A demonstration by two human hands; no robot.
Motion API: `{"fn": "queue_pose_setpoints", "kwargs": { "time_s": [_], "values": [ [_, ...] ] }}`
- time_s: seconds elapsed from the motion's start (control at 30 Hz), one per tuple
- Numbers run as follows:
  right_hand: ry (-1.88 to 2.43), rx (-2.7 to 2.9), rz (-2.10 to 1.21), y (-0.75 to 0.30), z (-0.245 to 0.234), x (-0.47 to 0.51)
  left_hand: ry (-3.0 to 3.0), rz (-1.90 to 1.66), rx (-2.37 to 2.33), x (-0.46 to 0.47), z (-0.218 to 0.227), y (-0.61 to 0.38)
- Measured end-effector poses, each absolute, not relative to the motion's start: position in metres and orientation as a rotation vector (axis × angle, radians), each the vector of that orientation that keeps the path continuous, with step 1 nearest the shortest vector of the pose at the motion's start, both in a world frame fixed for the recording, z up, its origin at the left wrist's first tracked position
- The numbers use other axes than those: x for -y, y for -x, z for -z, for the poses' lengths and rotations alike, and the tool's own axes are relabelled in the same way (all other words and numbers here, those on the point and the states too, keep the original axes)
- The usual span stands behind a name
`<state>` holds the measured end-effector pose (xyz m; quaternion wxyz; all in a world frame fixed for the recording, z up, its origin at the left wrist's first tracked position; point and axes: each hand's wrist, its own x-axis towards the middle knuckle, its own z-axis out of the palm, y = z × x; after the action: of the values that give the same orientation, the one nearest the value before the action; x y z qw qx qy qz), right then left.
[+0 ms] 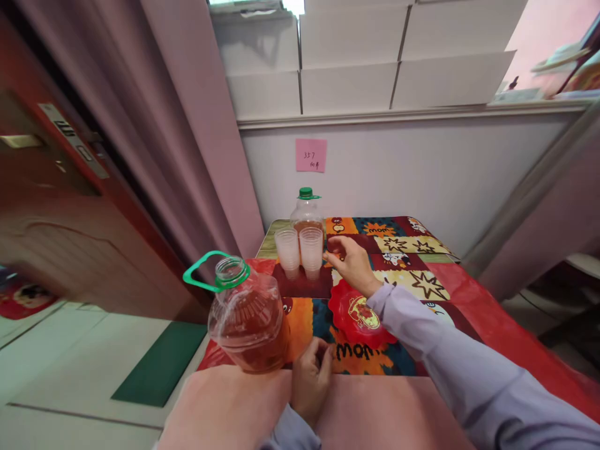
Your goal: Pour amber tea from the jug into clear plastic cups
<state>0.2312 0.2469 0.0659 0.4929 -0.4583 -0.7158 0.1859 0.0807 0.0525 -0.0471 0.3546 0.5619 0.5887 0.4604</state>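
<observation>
My right hand (352, 265) is stretched forward over the table, thumb and fingers apart with nothing between them. Its fingertips are just right of the nearer-right stack of clear plastic cups (310, 250); whether they touch it I cannot tell. A second stack of plastic cups (287, 250) stands upright beside it. My left hand (312, 378) rests curled at the table's near edge, with nothing visible in it. To its left stands a large uncapped plastic jug (248, 325) of reddish-brown liquid, its green handle (206, 272) sticking out left. A red scalloped plate (344, 312) lies under my right wrist.
Behind the cups is a second jug (307, 212) with a green cap. A patterned tablecloth (300, 312) covers the table, which stands against a wall (398, 169) with a pink note (310, 155). A curtain (187, 125) and a door (70, 219) are at the left.
</observation>
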Motion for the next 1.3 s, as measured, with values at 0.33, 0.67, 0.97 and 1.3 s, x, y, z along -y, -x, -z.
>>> {"fn": "queue_pose_setpoints", "kwargs": {
  "time_s": [0.33,0.67,0.97,1.3],
  "values": [
    [1.130,2.501,-0.006,-0.204,-0.117,-0.299,-1.474,-1.163,-1.503,-0.053,0.052,-0.079],
    [1.170,2.448,-0.017,-0.201,-0.118,-0.306,-1.476,-1.137,-1.511,-0.054,0.052,-0.079],
    [1.161,2.198,-0.134,-0.202,-0.135,-0.299,-1.531,-1.115,-1.533,-0.054,0.052,-0.079],
    [0.989,2.039,-0.067,-0.302,-0.130,-0.204,-1.554,-1.130,-1.512,-0.056,0.051,-0.080]
  ]
}}
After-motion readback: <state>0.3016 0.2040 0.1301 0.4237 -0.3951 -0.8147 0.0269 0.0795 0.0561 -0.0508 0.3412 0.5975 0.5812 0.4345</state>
